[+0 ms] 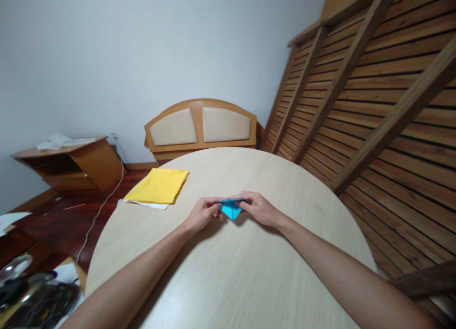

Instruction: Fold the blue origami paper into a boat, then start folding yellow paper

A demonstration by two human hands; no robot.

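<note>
Near the middle of the round table (249, 272), the left hand (201, 214) and right hand (258, 208) pinch a folded blue paper (231, 208) between fingertips. Its long top edge runs left to right; its tip points toward the near edge. Fingers hide both ends. Yellow paper (158, 185) lies at the far left edge.

All I see of the body from here is two forearms and the left hand (202, 214) and right hand (259, 208) at their ends. Both arms are bare from the lower edge of the picture up to the wrists, with no sleeve, cuff or glove on either. I can make out no watch, band or ring on the wrists or fingers (213, 203), and the nails are too small to judge.
</note>
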